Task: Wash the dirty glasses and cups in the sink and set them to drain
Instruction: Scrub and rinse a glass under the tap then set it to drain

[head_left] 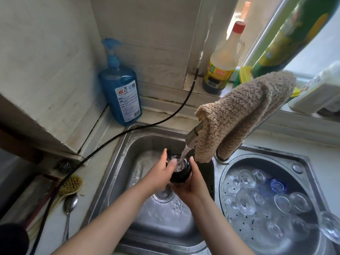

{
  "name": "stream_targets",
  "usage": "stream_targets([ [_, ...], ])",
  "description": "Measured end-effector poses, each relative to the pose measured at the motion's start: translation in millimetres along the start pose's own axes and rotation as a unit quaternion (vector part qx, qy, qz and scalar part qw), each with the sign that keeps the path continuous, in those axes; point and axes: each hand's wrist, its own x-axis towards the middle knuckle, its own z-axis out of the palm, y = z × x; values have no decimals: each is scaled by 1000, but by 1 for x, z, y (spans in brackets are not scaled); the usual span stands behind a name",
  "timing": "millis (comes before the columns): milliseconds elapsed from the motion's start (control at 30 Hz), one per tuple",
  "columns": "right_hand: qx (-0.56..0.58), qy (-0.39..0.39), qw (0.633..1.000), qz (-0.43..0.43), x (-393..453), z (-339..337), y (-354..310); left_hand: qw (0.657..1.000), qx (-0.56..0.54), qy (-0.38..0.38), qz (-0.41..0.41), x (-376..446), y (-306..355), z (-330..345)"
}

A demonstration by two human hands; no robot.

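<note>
A dark cup (181, 173) is held over the left sink basin (128, 150), under water streaming from the tap (192, 134). My left hand (161, 173) grips its left side, thumb across the rim. From below and to the right, my right hand (191, 186) cups it, fingers curled up its side. Water pours into the cup's mouth. The round right basin (301, 162) holds several clear glasses (246, 201) and one blue glass (277, 185), upside down on a perforated drain tray.
A tan fleecy cloth (244, 111) hangs over the tap. A blue soap pump bottle (120, 87) stands at the back left. A black hose (165, 118) runs across the counter. Brush (70, 184) and spoon (69, 210) lie left; bottles (223, 59) line the window sill.
</note>
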Motion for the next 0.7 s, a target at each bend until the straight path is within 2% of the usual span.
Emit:
stream_targets([
  [233, -119, 36, 992, -30, 1, -10, -1, 998, 37, 57, 11, 2, -20, 9],
  [333, -193, 64, 977, -63, 2, -15, -7, 979, 91, 170, 65, -5, -22, 14],
  [367, -215, 65, 972, -66, 1, -14, -9, 971, 107, 190, 103, -9, -23, 15],
  [433, -231, 61, 969, -67, 0, -11, -12, 955, 128, 177, 201, -13, -23, 14],
  [500, -235, 57, 968, -70, -4, -1, -16, 949, 99, 148, 260, -13, -20, 11],
  [600, -262, 27, 960, -90, -14, 14, -21, 950, 47, 160, 265, -11, -12, 14],
  [667, -355, -11, 923, -146, -18, 21, -18, 955, -41, 200, 215, -8, -3, 18],
  [700, -423, -34, 884, -196, -22, 23, -14, 954, -99, 220, 177, -5, 4, 18],
])
